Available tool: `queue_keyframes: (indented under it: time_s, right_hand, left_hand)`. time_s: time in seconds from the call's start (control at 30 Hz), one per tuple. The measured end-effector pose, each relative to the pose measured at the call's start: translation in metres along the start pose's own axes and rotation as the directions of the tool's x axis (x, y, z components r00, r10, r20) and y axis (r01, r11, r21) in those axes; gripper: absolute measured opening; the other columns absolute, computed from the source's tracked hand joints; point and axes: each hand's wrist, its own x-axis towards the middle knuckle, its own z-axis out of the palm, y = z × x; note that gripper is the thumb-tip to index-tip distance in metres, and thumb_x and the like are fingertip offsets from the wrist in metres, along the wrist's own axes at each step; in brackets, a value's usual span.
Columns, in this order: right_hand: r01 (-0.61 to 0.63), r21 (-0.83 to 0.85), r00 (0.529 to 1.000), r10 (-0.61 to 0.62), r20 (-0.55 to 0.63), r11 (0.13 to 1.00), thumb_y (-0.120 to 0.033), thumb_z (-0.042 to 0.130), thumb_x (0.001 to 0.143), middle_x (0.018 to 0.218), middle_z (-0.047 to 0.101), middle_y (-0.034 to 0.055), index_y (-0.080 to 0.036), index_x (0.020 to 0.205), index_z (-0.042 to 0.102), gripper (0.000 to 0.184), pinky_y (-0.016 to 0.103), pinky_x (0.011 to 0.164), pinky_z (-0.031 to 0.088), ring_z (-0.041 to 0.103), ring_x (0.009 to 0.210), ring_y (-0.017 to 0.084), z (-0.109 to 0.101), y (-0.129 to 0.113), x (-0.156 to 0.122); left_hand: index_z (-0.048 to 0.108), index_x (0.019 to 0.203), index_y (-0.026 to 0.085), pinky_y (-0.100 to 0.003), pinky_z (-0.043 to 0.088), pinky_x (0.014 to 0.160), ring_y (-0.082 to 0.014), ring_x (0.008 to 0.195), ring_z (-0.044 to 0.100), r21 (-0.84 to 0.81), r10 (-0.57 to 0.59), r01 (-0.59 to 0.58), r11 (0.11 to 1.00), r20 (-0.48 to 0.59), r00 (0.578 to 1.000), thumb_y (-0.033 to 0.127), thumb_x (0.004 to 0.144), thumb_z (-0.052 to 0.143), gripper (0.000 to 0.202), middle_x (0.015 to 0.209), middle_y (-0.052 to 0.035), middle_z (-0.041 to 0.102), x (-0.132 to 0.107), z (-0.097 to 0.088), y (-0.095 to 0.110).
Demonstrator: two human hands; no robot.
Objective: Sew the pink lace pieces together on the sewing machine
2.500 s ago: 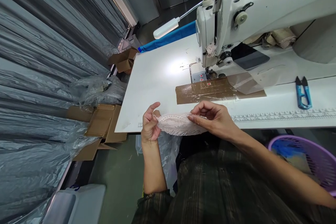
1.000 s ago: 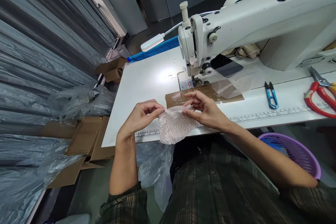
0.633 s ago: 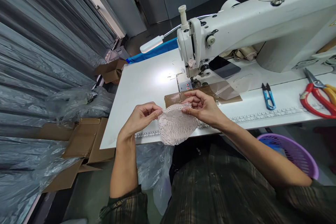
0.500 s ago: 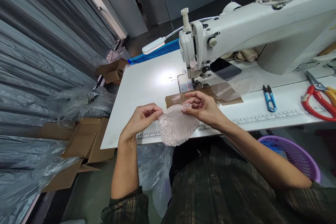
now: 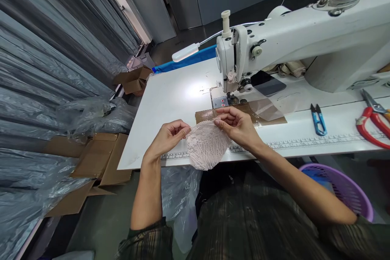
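A pale pink piece of lace fabric [image 5: 207, 146], rounded at its lower edge, hangs between my hands over the front edge of the white sewing table [image 5: 170, 105]. My left hand [image 5: 170, 136] pinches its upper left corner between thumb and fingers. On the upper right, my right hand [image 5: 236, 125] grips the top edge with thumb and index finger, the other fingers bent behind. Just beyond my hands lies a brown plate [image 5: 272, 118] on the table, in front of the needle and presser foot [image 5: 228, 98] of the white sewing machine [image 5: 283, 36]. The lace is apart from the needle.
Blue thread snips [image 5: 318, 120] and red-handled scissors [image 5: 373, 120] lie to the right. A printed ruler [image 5: 292, 143] runs along the table's front. Below right stands a purple basket [image 5: 350, 187]. Cardboard boxes [image 5: 97, 156] and plastic sheeting [image 5: 100, 118] are at the left.
The lace's top edge has been turned, so its raised, folded band now looks flatter and straighter. Both hands keep their pinch. The view has shifted slightly, moving the machine rightward.
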Motion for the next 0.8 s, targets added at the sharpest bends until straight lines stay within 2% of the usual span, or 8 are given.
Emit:
queue_keyframes:
  time_s: [0.2,0.27,0.33,0.4,0.5,0.57,0.63,0.8]
  right_hand:
    - [0.070,-0.063,0.996,-0.073,-0.053,0.996,-0.038,0.074,0.075,0.081,0.065,0.0036,-0.016,0.103,0.061,0.038,0.035,0.076,0.058,0.065,0.077,0.016,0.004,0.002,0.000]
    - [0.081,-0.063,0.994,-0.085,-0.063,0.995,-0.040,0.074,0.076,0.082,0.065,0.0038,-0.016,0.104,0.061,0.039,0.035,0.076,0.058,0.065,0.078,0.016,0.004,0.004,0.002]
    - [0.072,-0.033,0.995,-0.074,-0.061,0.997,-0.040,0.075,0.075,0.083,0.065,0.0037,-0.017,0.104,0.062,0.040,0.035,0.077,0.058,0.066,0.078,0.017,0.003,0.007,0.004]
    - [0.071,0.002,0.996,-0.071,-0.047,0.997,-0.039,0.077,0.074,0.084,0.065,0.0034,-0.017,0.105,0.062,0.041,0.035,0.077,0.058,0.066,0.079,0.016,0.002,0.009,0.005]
    - [0.123,0.024,0.992,-0.123,-0.010,0.992,-0.039,0.077,0.076,0.085,0.065,0.0033,-0.017,0.107,0.062,0.041,0.034,0.080,0.058,0.066,0.081,0.016,-0.001,0.010,0.005]
    - [0.145,0.033,0.989,-0.146,0.032,0.989,-0.040,0.076,0.077,0.086,0.065,0.0033,-0.018,0.109,0.061,0.042,0.034,0.081,0.058,0.065,0.083,0.016,-0.003,0.010,0.005]
    - [0.108,0.041,0.993,-0.109,0.041,0.993,-0.041,0.078,0.074,0.086,0.064,0.0031,-0.018,0.111,0.060,0.048,0.034,0.080,0.058,0.065,0.082,0.016,-0.004,0.010,0.006]
    - [-0.012,0.021,0.999,0.013,-0.050,1.000,-0.041,0.082,0.068,0.085,0.064,0.0025,-0.017,0.113,0.056,0.058,0.034,0.073,0.059,0.064,0.073,0.015,-0.005,0.014,0.010]
  left_hand:
    - [0.067,0.082,0.018,-0.028,0.041,0.066,-0.0146,0.073,0.052,0.304,0.157,-0.113,0.946,-0.122,0.980,0.036,0.091,0.058,0.022,0.078,-0.0033,0.060,-0.001,0.003,-0.006]
    - [0.066,0.080,0.019,-0.029,0.044,0.072,-0.0172,0.085,0.056,0.334,0.229,-0.170,0.927,-0.146,0.962,0.035,0.091,0.058,0.021,0.091,-0.0064,0.061,-0.001,0.004,-0.005]
    - [0.064,0.078,0.018,-0.030,0.046,0.076,-0.0192,0.095,0.057,0.270,0.267,-0.217,0.938,-0.166,0.949,0.036,0.090,0.059,0.022,0.101,-0.0086,0.062,-0.001,0.006,-0.004]
    - [0.062,0.078,0.018,-0.026,0.045,0.066,-0.0160,0.079,0.057,0.138,0.213,-0.192,0.972,-0.161,0.964,0.039,0.090,0.059,0.024,0.087,-0.0059,0.062,-0.001,0.008,-0.004]
    - [0.059,0.080,0.017,-0.020,0.026,0.044,-0.0078,0.046,0.034,-0.037,0.034,-0.038,0.999,-0.094,0.995,0.045,0.089,0.059,0.030,0.056,0.0049,0.043,-0.001,0.010,-0.004]
    - [0.058,0.080,0.017,-0.020,0.018,0.041,-0.0063,0.044,0.025,-0.060,-0.052,0.049,0.997,-0.047,0.998,0.048,0.089,0.058,0.033,0.052,0.0069,0.037,-0.002,0.011,-0.003]
    - [0.059,0.081,0.016,-0.019,0.019,0.042,-0.0065,0.045,0.026,-0.001,-0.098,0.098,0.995,-0.044,0.994,0.049,0.089,0.058,0.033,0.053,0.0064,0.038,-0.003,0.011,-0.002]
    - [0.061,0.082,0.017,-0.019,0.021,0.043,-0.0077,0.047,0.027,0.138,-0.084,0.093,0.986,-0.070,0.994,0.046,0.091,0.055,0.031,0.052,0.0064,0.035,-0.003,0.013,-0.002]
